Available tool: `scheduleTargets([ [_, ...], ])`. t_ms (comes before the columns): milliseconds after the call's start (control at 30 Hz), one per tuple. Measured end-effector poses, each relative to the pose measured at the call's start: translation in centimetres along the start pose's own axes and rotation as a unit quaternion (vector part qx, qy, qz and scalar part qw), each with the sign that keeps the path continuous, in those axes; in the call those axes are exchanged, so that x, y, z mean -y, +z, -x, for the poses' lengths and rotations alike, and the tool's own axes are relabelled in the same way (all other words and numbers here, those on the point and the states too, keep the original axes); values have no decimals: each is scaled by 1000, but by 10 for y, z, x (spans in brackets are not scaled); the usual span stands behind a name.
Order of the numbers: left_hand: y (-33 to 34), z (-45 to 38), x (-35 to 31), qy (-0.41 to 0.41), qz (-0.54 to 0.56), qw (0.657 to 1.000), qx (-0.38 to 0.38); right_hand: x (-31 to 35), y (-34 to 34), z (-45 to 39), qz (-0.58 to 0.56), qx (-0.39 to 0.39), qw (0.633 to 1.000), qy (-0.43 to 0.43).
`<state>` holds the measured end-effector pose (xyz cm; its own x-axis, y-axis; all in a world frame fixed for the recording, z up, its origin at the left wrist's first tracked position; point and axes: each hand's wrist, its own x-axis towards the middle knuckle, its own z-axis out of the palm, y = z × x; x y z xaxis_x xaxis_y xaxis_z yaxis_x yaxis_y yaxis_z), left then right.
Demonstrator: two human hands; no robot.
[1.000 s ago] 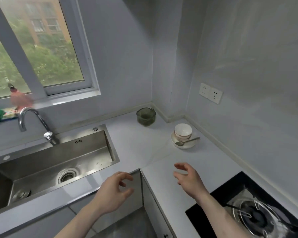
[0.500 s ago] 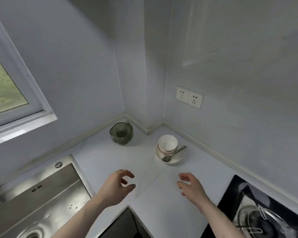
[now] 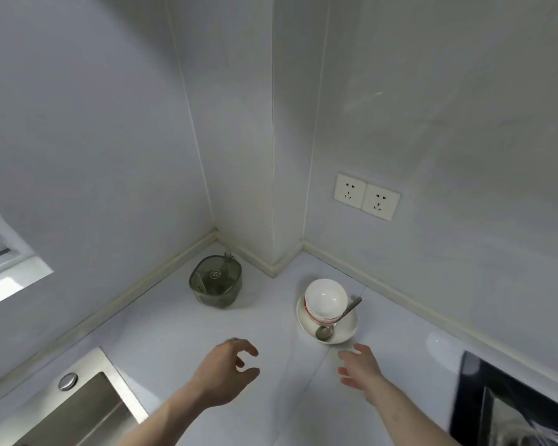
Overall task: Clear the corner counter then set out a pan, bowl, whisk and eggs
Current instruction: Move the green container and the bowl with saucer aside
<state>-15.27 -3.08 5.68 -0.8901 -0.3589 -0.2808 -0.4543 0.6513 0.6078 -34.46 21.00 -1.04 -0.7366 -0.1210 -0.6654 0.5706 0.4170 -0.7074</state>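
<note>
Two empty hands (image 3: pixel 223 375), stacked bowls (image 3: pixel 325 299), one spoon (image 3: pixel 324 332)

The counter (image 3: pixel 161 342) ran into a corner where two walls met. A container (image 3: pixel 216 285) stood near the corner, close to the left wall. To its right, well apart, a plate (image 3: pixel 348 329) lay on the counter with stacked bowls (image 3: pixel 325 299) on it and a spoon (image 3: pixel 334 325) leaning against them. Two sockets (image 3: pixel 366 197) sat on the right wall above the plate. The sink (image 3: pixel 91 410) lay at the near left, the stove (image 3: pixel 512 403) at the near right. The left hand (image 3: pixel 223 371) and right hand (image 3: pixel 360 370) hovered over the counter between them, in front of the plate.
</note>
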Motion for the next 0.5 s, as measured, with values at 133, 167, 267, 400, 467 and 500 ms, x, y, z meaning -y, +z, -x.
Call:
scheduleTargets([
  [133,-15,-22,14,-5,-6,1000,-12,8,10,-24,-28,-18,999,20],
  [167,-22,-29,18,-3,-13,1000,-20,10,12,-29,-39,-23,999,23],
  [267,-45,-53,26,-13,-33,997,-68,11,17,-44,-67,-35,996,47],
  [400,-74,-86,40,-57,-45,986,-152,10,25,-60,-69,-39,995,53],
  [467,-86,-104,50,-93,-49,978,-178,11,33,-68,-79,-33,995,57],
  [500,-90,-112,54,-114,-53,976,-180,11,35,-70,-90,-30,994,59],
])
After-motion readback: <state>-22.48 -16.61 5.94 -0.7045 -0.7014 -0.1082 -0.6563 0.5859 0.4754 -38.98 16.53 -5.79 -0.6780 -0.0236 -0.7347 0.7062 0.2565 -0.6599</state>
